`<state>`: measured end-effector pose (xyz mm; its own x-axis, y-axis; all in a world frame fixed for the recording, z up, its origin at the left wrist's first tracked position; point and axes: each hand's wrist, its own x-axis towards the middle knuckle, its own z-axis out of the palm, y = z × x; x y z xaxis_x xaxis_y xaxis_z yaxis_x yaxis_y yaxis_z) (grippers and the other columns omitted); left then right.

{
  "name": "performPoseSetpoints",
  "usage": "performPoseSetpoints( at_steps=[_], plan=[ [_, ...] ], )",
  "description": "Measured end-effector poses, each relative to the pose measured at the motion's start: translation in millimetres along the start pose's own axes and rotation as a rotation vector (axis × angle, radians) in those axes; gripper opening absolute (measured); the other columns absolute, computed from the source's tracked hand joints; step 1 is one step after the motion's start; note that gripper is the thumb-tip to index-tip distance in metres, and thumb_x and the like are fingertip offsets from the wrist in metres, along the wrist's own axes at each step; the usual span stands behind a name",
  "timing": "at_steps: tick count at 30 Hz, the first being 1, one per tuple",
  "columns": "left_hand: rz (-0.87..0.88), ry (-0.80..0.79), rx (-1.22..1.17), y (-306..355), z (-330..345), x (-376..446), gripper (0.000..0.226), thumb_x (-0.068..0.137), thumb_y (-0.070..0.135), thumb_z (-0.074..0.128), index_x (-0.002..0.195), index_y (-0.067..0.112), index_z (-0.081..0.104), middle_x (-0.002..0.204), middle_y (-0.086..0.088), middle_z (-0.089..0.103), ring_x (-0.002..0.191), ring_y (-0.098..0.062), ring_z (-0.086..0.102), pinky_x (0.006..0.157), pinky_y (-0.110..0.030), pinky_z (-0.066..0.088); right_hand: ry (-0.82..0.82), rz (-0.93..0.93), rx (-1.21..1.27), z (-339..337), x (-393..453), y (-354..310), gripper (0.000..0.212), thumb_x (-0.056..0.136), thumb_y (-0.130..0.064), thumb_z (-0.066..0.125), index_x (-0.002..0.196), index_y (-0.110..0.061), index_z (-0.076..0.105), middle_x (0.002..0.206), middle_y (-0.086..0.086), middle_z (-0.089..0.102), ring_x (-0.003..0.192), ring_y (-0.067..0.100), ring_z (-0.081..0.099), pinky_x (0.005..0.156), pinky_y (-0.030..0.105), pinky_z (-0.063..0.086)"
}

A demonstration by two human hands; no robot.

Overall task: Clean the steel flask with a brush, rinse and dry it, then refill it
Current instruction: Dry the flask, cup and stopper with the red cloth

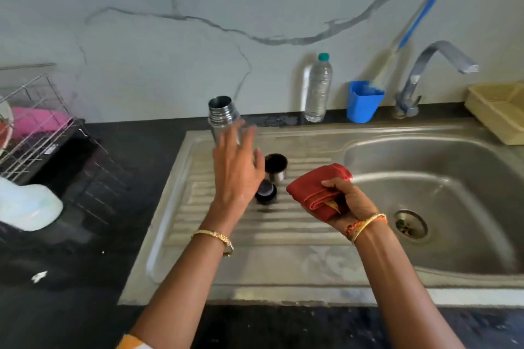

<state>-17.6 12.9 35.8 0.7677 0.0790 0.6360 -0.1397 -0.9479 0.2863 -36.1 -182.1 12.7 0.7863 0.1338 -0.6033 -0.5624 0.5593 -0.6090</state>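
The steel flask (222, 117) stands upright and uncapped on the ribbed draining board (283, 263) of the sink, near the board's back left corner. The left hand (236, 167) is in front of the flask with its fingers spread wide; the fingertips overlap the flask's body, but whether they touch it cannot be told because of blur.

The right hand (350, 202) is closed around a folded red cloth (317, 188), held above the draining board near the left rim of the sink bowl (453, 235).

Two flask parts stand on the draining board just right of the left hand: a steel cup (276, 168) with its dark opening upward, and a dark stopper (266, 192) just in front of it. The two are close together; contact cannot be told.

On the counter's back edge, against the wall, stand a clear plastic water bottle (317, 88) with a green cap and, to its right, a blue holder (364, 102) containing a blue-handled bottle brush (411, 25) that leans on the wall. The tap (431, 71) rises right of the holder. A wire dish rack (42, 127) occupies the counter's left edge.
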Motion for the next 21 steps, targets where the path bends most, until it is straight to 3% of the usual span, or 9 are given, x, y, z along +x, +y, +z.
performPoseSetpoints(
  at_steps=[2,4,6,7,10,13,17,21],
  plan=[
    [-0.217,0.027,-0.096,-19,0,17,0.079,0.079,0.025,0.075,0.145,0.008,0.035,0.146,-0.017,0.036,0.133,-0.033,0.037,0.104,-0.044,0.040,0.001,0.001,-0.008,12,3,6,0.018,0.086,-0.003,0.056,0.103,-0.002,0.053,0.103,0.021,0.062,0.098,0.038,0.060,0.097,0.057,0.043],
    [-0.464,-0.014,-0.324,-40,6,30,0.111,0.071,0.033,0.084,0.152,0.009,0.013,0.153,-0.016,0.020,0.140,-0.030,0.027,0.110,-0.045,0.033,0.008,-0.013,-0.010,20,5,8,0.016,0.086,-0.003,0.055,0.102,-0.004,0.053,0.100,0.021,0.062,0.095,0.036,0.060,0.095,0.055,0.045],
    [-0.603,-0.090,-0.509,-60,13,36,0.129,0.062,0.036,0.089,0.153,0.015,0.000,0.155,-0.011,0.017,0.142,-0.025,0.026,0.114,-0.047,0.028,0.012,-0.033,-0.025,27,8,8,0.019,0.087,-0.003,0.055,0.105,-0.005,0.053,0.097,0.019,0.063,0.087,0.034,0.062,0.087,0.051,0.049],
    [-0.623,-0.135,-0.583,-69,18,37,0.131,0.061,0.037,0.090,0.153,0.019,-0.001,0.152,-0.006,0.025,0.138,-0.022,0.032,0.114,-0.045,0.030,0.016,-0.040,-0.035,30,9,8,0.022,0.086,-0.003,0.055,0.108,-0.005,0.053,0.096,0.019,0.063,0.085,0.033,0.062,0.083,0.049,0.050],
    [-0.576,-0.300,-0.770,-83,29,38,0.102,0.064,0.025,0.090,0.144,0.021,0.027,0.123,0.016,0.053,0.106,0.000,0.057,0.097,-0.028,0.048,0.028,-0.053,-0.051,35,12,7,0.024,0.086,-0.003,0.056,0.110,-0.004,0.053,0.094,0.018,0.064,0.083,0.031,0.063,0.080,0.047,0.051],
    [-0.543,-0.312,-0.822,-89,38,43,0.075,0.066,0.019,0.089,0.128,0.021,0.048,0.108,0.014,0.063,0.095,0.001,0.062,0.084,-0.025,0.054,0.046,-0.059,-0.067,38,12,5,0.023,0.086,-0.003,0.057,0.109,-0.003,0.054,0.094,0.019,0.065,0.082,0.031,0.063,0.080,0.046,0.052],
    [-0.447,-0.272,-0.779,-76,25,59,0.065,0.067,0.022,0.087,0.122,0.022,0.051,0.100,0.015,0.062,0.088,0.002,0.061,0.068,-0.011,0.048,0.061,-0.074,-0.053,32,10,-4,0.023,0.084,-0.002,0.059,0.107,-0.001,0.054,0.105,0.024,0.064,0.093,0.035,0.063,0.084,0.047,0.051],
    [-0.317,-0.386,-0.732,-42,-4,87,0.054,0.069,0.033,0.085,0.111,0.029,0.053,0.098,0.014,0.063,0.085,-0.002,0.062,0.068,-0.018,0.048,0.072,-0.098,-0.044,19,2,-17,0.016,0.084,-0.003,0.058,0.101,-0.001,0.056,0.101,0.022,0.065,0.087,0.032,0.064,0.078,0.043,0.052]
  ],
)
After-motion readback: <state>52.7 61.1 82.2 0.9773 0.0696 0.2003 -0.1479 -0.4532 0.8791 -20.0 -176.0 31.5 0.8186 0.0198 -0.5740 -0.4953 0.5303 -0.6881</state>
